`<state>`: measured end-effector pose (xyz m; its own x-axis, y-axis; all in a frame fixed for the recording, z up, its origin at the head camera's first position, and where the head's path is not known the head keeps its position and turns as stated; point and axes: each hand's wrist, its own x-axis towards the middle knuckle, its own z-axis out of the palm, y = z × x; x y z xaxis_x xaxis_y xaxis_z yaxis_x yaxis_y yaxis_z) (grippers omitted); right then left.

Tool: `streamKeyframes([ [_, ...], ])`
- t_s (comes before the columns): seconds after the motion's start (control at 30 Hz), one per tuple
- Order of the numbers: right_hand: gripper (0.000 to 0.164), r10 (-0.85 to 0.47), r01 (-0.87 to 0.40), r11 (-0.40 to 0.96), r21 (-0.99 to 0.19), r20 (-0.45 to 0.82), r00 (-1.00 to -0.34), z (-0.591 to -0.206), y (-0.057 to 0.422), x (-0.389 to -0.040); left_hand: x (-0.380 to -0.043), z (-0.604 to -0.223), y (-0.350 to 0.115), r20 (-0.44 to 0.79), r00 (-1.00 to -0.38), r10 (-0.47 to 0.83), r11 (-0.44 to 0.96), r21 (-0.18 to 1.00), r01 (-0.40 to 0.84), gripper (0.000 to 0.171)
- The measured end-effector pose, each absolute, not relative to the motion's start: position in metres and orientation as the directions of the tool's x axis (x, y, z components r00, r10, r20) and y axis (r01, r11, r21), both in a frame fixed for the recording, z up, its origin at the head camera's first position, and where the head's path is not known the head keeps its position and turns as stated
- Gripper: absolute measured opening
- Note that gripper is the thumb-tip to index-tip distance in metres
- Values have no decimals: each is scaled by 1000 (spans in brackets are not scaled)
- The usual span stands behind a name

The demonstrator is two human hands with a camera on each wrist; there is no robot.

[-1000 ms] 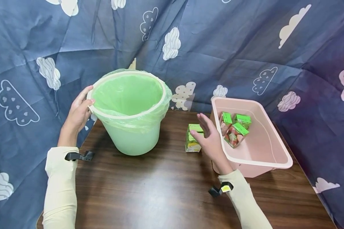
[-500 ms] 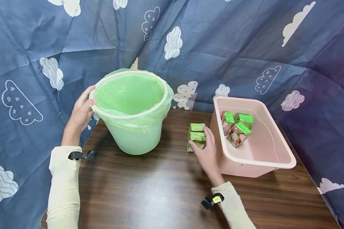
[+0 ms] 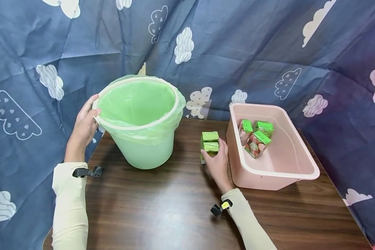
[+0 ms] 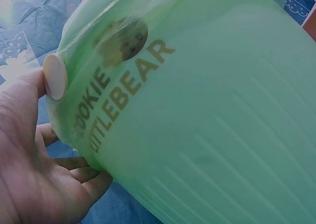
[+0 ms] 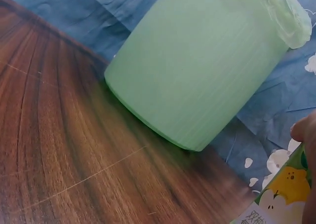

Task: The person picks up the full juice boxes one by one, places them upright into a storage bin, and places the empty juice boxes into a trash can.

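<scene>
My left hand [image 3: 82, 126] holds the white rim of a pale green trash bin [image 3: 147, 151] lined with a clear green bag. In the left wrist view, the thumb of that hand [image 4: 37, 179] presses at the rim, where "LITTLEBEAR" lettering shows through the bag. My right hand [image 3: 217, 163] grips the nearer of a group of green-topped drink cartons [image 3: 210, 147] standing on the table, thumb at the left and fingers at the right. The right wrist view shows only part of this carton [image 5: 286, 197], with a yellow cartoon print, beside part of the hand [image 5: 310, 145].
Right of my right hand stands a pink tub [image 3: 265, 180] with three drink cartons [image 3: 258, 143] inside at its left. The brown wooden table [image 3: 150, 208] lies under everything. A blue cloth [image 3: 231, 41] with cloud prints hangs behind.
My right hand has come from beside the pink tub, moving left and down to the green cartons, and its thumb and fingers have drawn in around one. The left hand stays on the rim.
</scene>
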<state>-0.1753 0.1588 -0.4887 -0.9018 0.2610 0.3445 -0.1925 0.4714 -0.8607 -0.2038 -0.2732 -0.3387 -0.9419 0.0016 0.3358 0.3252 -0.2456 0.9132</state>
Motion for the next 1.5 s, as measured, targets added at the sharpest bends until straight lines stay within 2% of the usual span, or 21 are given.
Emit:
streamKeyframes([
  [0.5,82,276,-202,470,-859,361,-891,-482,173,-168,-206,-343,-272,352,-936,-26,-259,902,346,58],
  [1.1,77,221,-392,421,-818,512,-830,-441,168,-155,-209,-345,-272,365,-931,-16,-268,895,356,58],
  [1.5,74,165,-430,441,-788,542,-824,-428,165,-147,-208,-347,-271,368,-930,-12,-273,893,357,59],
])
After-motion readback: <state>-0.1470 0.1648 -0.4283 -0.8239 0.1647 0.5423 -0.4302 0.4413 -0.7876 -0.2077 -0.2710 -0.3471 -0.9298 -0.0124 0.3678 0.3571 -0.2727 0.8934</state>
